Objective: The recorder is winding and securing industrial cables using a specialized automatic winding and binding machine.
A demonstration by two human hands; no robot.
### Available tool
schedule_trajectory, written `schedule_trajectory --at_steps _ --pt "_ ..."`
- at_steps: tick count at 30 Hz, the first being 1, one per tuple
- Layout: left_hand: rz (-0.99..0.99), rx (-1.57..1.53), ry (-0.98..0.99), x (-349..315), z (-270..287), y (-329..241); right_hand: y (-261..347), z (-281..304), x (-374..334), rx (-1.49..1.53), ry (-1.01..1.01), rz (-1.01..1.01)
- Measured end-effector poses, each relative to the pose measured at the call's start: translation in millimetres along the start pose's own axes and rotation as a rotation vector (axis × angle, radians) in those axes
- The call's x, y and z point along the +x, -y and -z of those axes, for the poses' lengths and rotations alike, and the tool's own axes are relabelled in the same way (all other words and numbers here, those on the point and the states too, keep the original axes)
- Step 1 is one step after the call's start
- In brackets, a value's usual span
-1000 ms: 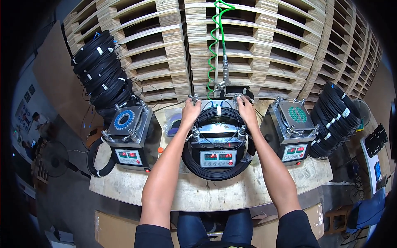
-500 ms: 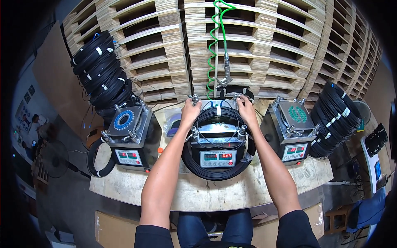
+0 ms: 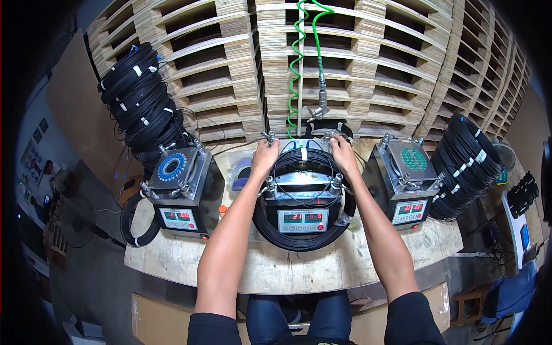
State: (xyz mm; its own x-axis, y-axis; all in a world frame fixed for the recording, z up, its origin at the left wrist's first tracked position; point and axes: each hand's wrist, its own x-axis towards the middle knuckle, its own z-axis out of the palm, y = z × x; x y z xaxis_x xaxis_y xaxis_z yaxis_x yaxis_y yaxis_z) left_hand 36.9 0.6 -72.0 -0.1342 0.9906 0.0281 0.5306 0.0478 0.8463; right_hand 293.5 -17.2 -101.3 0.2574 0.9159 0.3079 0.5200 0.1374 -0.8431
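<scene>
Straight ahead stands the middle benchtop machine point(image 3: 287, 201), a dark box with a lit display panel point(image 3: 303, 221) on its front. A coil of black cable point(image 3: 300, 244) loops around it, with more strands lying across its top plate. My left hand point(image 3: 265, 155) is closed around the far left clamp knob point(image 3: 271, 138). My right hand point(image 3: 343, 154) grips the far right clamp knob point(image 3: 328, 136). Two nearer metal clamp knobs stand untouched at the front corners. Fingertips are partly hidden behind the knobs.
Similar machines stand left point(image 3: 178, 190) and right point(image 3: 405, 184), carrying blue and green rings of fittings. Black cable coils are stacked left point(image 3: 141, 103) and right point(image 3: 467, 164). An air gun point(image 3: 320, 109) hangs from a green coiled hose before wooden pallets point(image 3: 213, 57).
The hanging air gun has swung slightly right. Digits on the middle machine's display have changed. Both hands stay at the same knobs.
</scene>
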Motion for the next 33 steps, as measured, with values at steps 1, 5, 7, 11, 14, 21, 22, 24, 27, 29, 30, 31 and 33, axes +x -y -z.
schedule_trajectory --at_steps 1,5,7,11,14,21,22,24,27,29,30,31,33 --pt "0.004 0.009 -0.005 0.6 0.0 0.9 0.0 -1.1 -0.5 -0.003 -0.023 0.024" --pt "-0.067 -0.004 -0.042 4.1 -1.9 6.2 5.8 0.6 -2.4 -0.007 -0.043 0.023" --pt "-0.146 -0.007 -0.054 6.1 -1.2 8.6 12.9 0.1 -5.4 -0.023 -0.061 -0.003" --pt "-0.132 -0.017 -0.041 5.0 -0.5 8.9 30.8 5.5 -11.2 -0.114 -0.024 -0.187" --pt "-0.084 -0.011 -0.043 4.2 0.1 7.6 35.1 5.2 -14.7 -0.151 -0.047 -0.19" --pt "0.033 0.021 -0.017 -1.0 -1.5 -1.9 -2.7 -0.6 1.0 -0.025 -0.043 0.0" --pt "0.05 0.032 -0.026 -1.1 0.1 -2.2 -2.4 -2.3 1.4 -0.005 -0.038 0.019" --pt "0.023 0.016 -0.045 -3.0 1.0 -2.6 -2.7 -3.2 1.8 0.014 -0.032 0.037" --pt "-0.036 -0.024 -0.053 -5.6 -0.3 -5.8 -3.6 -0.1 2.3 0.001 -0.046 0.039" --pt "-0.059 -0.041 -0.052 -4.5 0.9 -1.6 4.4 -3.0 -0.6 -0.05 -0.089 -0.006" --pt "-0.07 -0.052 -0.059 -3.5 1.0 0.0 7.7 -2.5 -2.4 -0.05 -0.088 -0.006" --pt "-0.081 -0.063 -0.068 -2.9 1.8 0.4 13.4 -0.6 -4.5 -0.057 -0.069 -0.052" --pt "-0.067 -0.059 -0.071 -3.1 3.2 2.5 25.4 0.7 -9.4 -0.061 -0.046 -0.097"
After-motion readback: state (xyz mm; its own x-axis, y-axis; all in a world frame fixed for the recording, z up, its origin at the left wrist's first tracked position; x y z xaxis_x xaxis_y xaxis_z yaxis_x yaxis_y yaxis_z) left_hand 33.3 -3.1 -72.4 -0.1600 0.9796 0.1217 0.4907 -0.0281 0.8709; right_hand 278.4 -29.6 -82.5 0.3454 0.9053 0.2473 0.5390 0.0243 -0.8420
